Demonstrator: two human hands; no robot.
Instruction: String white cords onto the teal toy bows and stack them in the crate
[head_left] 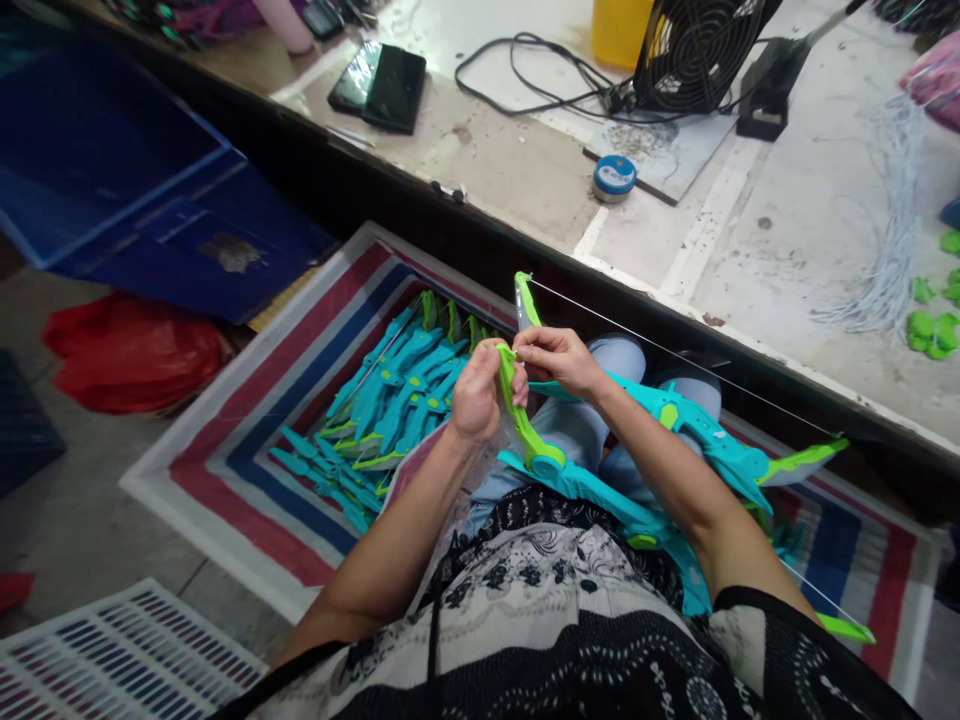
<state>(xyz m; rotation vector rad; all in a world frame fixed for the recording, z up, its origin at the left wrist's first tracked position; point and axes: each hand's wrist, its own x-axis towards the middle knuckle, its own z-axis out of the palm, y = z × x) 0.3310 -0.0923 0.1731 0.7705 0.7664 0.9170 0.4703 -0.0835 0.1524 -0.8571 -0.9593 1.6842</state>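
Observation:
My left hand (477,392) is closed round the green limb of a teal-and-green toy bow (525,430) held over my lap. My right hand (559,358) pinches at the limb's upper tip, where a thin white string (675,352) is attached. A second strung bow (712,450) lies across my knees under my right forearm, its green tip pointing right. A heap of similar teal and green bows (390,400) lies to the left in a striped woven sack.
The striped sack (247,420) spreads on the floor. The workbench (750,240) ahead holds a fan (694,50), cables, two phones (379,85), a tape roll (613,178), white strings (892,250) and green parts (930,330). Blue crates (112,170) and a red bag (127,350) sit left.

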